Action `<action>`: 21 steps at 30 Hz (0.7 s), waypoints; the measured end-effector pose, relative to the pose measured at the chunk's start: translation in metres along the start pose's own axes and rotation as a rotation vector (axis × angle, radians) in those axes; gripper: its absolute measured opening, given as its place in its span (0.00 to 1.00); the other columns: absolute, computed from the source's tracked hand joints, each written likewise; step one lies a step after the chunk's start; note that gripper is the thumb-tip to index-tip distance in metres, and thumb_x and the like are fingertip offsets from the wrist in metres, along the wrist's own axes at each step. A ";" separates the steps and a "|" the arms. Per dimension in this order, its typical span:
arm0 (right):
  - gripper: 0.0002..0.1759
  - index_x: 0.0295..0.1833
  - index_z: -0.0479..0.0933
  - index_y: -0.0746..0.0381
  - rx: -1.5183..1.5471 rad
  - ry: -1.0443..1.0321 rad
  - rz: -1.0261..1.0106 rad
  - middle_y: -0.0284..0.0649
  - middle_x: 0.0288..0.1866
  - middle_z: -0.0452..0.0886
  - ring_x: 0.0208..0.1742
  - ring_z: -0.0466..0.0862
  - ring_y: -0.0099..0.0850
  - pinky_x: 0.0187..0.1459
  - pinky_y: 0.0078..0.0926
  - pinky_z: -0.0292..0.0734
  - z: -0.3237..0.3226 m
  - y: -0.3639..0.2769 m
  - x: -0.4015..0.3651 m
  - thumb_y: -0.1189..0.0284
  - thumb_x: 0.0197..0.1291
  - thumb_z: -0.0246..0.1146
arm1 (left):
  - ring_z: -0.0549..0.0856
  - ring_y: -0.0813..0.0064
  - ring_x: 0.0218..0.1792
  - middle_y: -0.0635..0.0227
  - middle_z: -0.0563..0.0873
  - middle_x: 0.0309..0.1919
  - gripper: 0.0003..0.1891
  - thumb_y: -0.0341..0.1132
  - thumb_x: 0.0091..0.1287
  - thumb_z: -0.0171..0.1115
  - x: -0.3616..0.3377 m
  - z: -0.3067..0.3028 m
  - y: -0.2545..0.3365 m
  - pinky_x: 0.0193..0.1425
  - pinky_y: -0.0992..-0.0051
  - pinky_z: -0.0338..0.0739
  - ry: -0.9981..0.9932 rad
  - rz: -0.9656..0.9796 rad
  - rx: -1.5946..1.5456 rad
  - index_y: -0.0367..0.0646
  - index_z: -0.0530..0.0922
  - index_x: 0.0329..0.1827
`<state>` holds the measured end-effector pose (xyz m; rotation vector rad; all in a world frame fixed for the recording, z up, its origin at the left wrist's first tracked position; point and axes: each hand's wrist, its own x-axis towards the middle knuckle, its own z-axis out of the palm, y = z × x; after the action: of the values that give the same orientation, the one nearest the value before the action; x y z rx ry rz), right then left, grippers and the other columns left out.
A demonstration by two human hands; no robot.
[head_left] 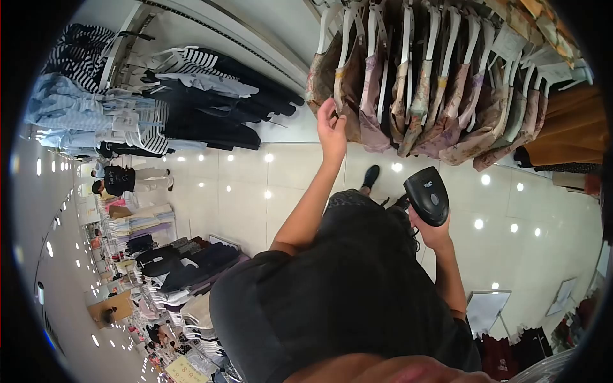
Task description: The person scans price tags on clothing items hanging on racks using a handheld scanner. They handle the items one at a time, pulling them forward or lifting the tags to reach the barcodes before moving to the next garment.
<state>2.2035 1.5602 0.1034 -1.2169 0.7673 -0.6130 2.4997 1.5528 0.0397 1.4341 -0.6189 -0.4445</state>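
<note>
My left hand [332, 133] is raised at the lower edge of the nearest patterned garments [348, 89] on the rack. Its fingers are loosely bent and apart from the thumb, with a garment edge beside them; whether they touch the cloth is hard to tell. Lower and to the right, my right hand [432, 231] is wrapped round a black handheld scanner [426, 195], whose rounded head points up. The patterned garments hang close together on white hangers [430, 33] along the top of the view.
Striped and dark clothes [211, 96] hang at the upper left, with more racks of clothes [191, 262] at the lower left. A person [131, 180] stands farther off on the tiled floor [255, 172]. Brown garments [575, 121] hang at the right. A stand [488, 305] is at the lower right.
</note>
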 end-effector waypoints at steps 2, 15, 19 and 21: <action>0.05 0.34 0.78 0.65 0.091 0.027 0.079 0.32 0.25 0.80 0.24 0.78 0.18 0.28 0.19 0.73 0.008 -0.010 0.005 0.80 0.54 0.68 | 0.74 0.68 0.61 0.53 0.73 0.60 0.27 0.20 0.63 0.54 0.004 0.001 -0.006 0.64 0.73 0.69 -0.066 -0.024 -0.048 0.30 0.63 0.68; 0.08 0.43 0.76 0.70 0.066 0.162 -0.053 0.38 0.31 0.80 0.24 0.77 0.21 0.27 0.20 0.73 0.116 -0.008 0.077 0.83 0.57 0.63 | 0.75 0.54 0.63 0.54 0.74 0.63 0.23 0.29 0.58 0.65 0.033 -0.012 -0.012 0.67 0.66 0.69 -0.638 0.266 0.222 0.35 0.75 0.58; 0.08 0.44 0.76 0.70 -0.010 0.200 -0.055 0.37 0.30 0.79 0.25 0.77 0.21 0.27 0.19 0.73 0.141 -0.009 0.094 0.83 0.58 0.61 | 0.63 0.50 0.72 0.55 0.67 0.69 0.26 0.29 0.54 0.70 0.057 -0.023 -0.017 0.72 0.60 0.62 -0.819 0.322 0.156 0.40 0.77 0.59; 0.08 0.45 0.75 0.71 -0.023 0.215 -0.067 0.37 0.29 0.79 0.24 0.76 0.21 0.27 0.19 0.72 0.153 -0.007 0.100 0.83 0.59 0.60 | 0.58 0.49 0.75 0.55 0.64 0.72 0.28 0.29 0.52 0.71 0.066 -0.029 -0.015 0.74 0.58 0.59 -0.899 0.377 0.166 0.43 0.78 0.60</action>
<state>2.3857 1.5713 0.1160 -1.2140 0.9179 -0.8011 2.5698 1.5321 0.0326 1.1830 -1.6456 -0.7462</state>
